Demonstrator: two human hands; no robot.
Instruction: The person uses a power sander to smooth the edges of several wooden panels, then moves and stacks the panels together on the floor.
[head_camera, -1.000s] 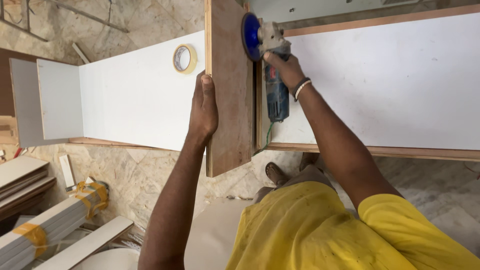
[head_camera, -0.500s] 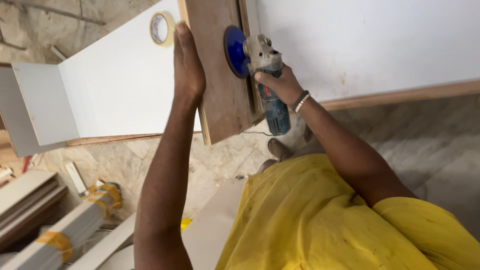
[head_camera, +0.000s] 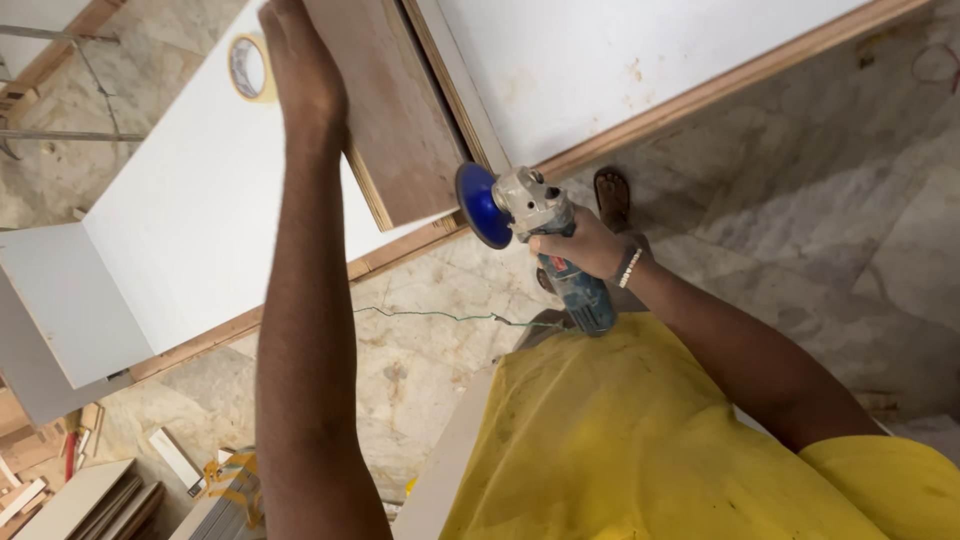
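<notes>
My left hand (head_camera: 300, 70) rests palm down on a brown plywood board (head_camera: 400, 120) that lies across white laminated panels (head_camera: 200, 210). My right hand (head_camera: 580, 245) grips an angle grinder (head_camera: 545, 240) with a blue disc (head_camera: 480, 205). The grinder is held off the board, below its near end and over the floor. A bead bracelet sits on my right wrist. My yellow shirt fills the lower right.
A roll of tape (head_camera: 250, 68) lies on the white panel left of the board. A second white panel with a wood edge (head_camera: 700, 90) runs to the right. Stacked boards and strips (head_camera: 90, 495) lie on the stone floor at lower left. A thin wire (head_camera: 440, 318) trails across the floor.
My right hand has drawn the grinder back off the board's edge toward my body. My left hand stays on the board. My view has tilted, so the board appears further up.
</notes>
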